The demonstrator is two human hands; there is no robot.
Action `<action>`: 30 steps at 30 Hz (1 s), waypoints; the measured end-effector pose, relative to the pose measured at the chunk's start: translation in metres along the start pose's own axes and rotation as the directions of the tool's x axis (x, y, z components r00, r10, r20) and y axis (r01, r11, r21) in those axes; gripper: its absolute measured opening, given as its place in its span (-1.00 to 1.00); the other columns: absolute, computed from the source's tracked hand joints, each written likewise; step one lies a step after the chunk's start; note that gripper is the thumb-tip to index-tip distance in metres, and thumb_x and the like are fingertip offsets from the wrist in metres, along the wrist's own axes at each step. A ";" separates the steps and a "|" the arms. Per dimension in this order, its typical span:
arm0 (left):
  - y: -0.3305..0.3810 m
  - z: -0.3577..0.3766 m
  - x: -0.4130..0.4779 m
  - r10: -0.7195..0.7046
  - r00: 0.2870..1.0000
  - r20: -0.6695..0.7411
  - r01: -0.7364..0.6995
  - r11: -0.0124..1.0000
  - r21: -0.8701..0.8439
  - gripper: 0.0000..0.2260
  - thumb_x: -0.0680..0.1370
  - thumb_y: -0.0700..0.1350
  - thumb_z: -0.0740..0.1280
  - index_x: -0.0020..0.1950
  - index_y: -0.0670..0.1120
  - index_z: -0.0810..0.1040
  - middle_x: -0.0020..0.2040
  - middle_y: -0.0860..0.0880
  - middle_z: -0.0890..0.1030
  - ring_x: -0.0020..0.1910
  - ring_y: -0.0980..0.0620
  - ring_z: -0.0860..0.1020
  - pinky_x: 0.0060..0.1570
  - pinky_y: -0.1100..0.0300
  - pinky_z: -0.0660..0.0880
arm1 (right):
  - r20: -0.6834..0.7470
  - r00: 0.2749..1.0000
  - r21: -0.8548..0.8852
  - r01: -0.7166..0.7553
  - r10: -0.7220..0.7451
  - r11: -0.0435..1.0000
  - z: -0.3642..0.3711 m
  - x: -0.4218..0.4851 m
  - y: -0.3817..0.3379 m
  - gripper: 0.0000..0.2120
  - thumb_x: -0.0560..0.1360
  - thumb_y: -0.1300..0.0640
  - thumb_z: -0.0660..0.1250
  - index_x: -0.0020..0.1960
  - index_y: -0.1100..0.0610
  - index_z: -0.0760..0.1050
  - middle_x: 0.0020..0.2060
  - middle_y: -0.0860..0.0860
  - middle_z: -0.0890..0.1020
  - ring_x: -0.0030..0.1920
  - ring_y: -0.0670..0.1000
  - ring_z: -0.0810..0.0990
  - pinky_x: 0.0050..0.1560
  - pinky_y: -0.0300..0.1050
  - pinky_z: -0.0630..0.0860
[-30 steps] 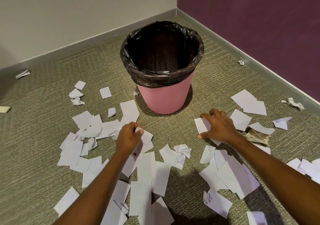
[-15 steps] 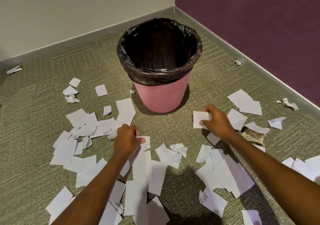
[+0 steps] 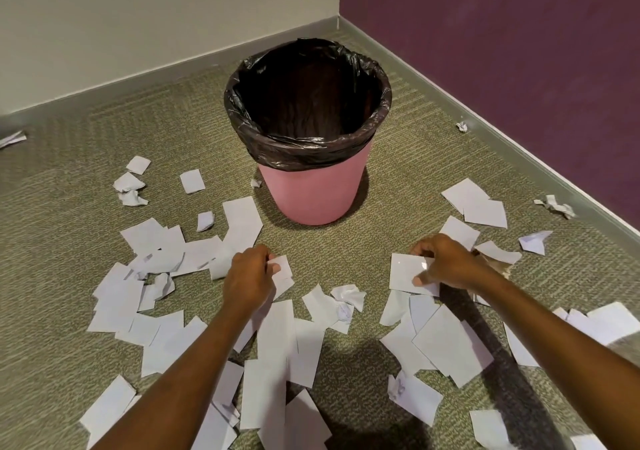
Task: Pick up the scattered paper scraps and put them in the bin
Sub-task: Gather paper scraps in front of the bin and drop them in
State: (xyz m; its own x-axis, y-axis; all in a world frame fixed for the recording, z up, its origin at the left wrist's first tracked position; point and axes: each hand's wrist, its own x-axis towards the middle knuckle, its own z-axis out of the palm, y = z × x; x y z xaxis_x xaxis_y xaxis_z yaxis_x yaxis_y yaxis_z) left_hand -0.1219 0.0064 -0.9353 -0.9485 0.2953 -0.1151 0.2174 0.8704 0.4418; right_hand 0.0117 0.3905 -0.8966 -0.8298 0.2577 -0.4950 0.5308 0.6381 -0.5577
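Both hands are curled round flat white paper: left hand (image 3: 247,276) pinches a small scrap (image 3: 282,269), right hand (image 3: 446,264) grips a rectangular sheet (image 3: 405,273). The pink plastic bin (image 3: 311,193), with its crinkly black liner (image 3: 298,152), sits just beyond them.

bin (image 3: 313,193) bottom lost in dark liner (image 3: 311,152); left hand (image 3: 247,276) covers most of its pinched scrap (image 3: 283,266), right hand (image 3: 446,262) covers a corner of its sheet (image 3: 405,273) and half the brown paper (image 3: 498,265) beside it; bottom-edge scraps (image 3: 304,425), left-edge scrap (image 3: 12,138) and both forearms (image 3: 180,380) are cropped.
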 end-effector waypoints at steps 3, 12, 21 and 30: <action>0.010 -0.005 0.000 0.030 1.000 -0.003 -0.030 0.989 -0.145 -0.64 0.65 -0.12 0.46 -0.27 0.00 0.39 -0.35 0.06 0.46 -0.32 -0.04 0.49 -0.38 0.08 0.29 | -0.057 0.998 -0.095 0.013 -0.019 0.995 0.006 -0.001 -0.002 -0.66 0.26 0.24 0.74 -0.07 0.18 0.65 -0.17 -0.04 0.66 -0.18 -0.04 0.63 -0.25 -0.15 0.48; 0.054 -0.027 -0.010 -0.230 0.950 0.213 0.313 0.723 -0.616 -0.88 0.73 -0.02 0.28 0.17 0.02 0.59 -0.08 -0.11 0.68 -0.16 -0.07 0.59 -0.02 -0.05 0.63 | -0.173 0.984 0.487 0.044 0.047 0.872 -0.009 -0.006 -0.028 -0.74 0.46 0.23 0.62 0.04 0.20 0.58 0.01 0.16 0.74 -0.05 0.16 0.75 -0.11 0.08 0.67; 0.152 -0.092 -0.035 0.009 0.939 0.344 0.340 0.130 -0.931 -0.80 0.78 -0.16 0.23 0.37 -0.16 0.53 0.29 -0.19 0.70 0.23 -0.18 0.72 0.02 -0.19 0.72 | -0.128 0.972 0.789 0.221 -0.199 0.573 -0.034 -0.065 -0.136 -0.64 0.56 0.19 0.52 0.34 0.12 0.61 0.18 0.07 0.77 0.12 0.12 0.75 -0.07 -0.03 0.70; 0.216 -0.172 -0.007 -0.034 0.984 0.174 0.165 -0.192 -0.968 -0.74 0.80 -0.17 0.17 0.45 -0.22 0.46 0.31 -0.28 0.67 0.27 -0.26 0.69 0.18 -0.29 0.66 | -0.259 0.952 0.922 0.294 -0.163 0.253 -0.083 -0.085 -0.221 -0.69 0.67 0.11 0.40 0.39 0.17 0.57 0.20 0.12 0.75 0.21 0.13 0.74 0.06 0.03 0.74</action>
State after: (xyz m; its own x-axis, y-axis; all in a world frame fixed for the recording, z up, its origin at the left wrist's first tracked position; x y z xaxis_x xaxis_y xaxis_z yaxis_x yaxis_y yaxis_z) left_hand -0.1078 0.1245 -0.6862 -0.9006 0.3298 -0.2830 -0.4209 -0.4994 0.7573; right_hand -0.0495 0.2874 -0.6763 -0.9210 0.3295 -0.2076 0.0488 -0.4313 -0.9009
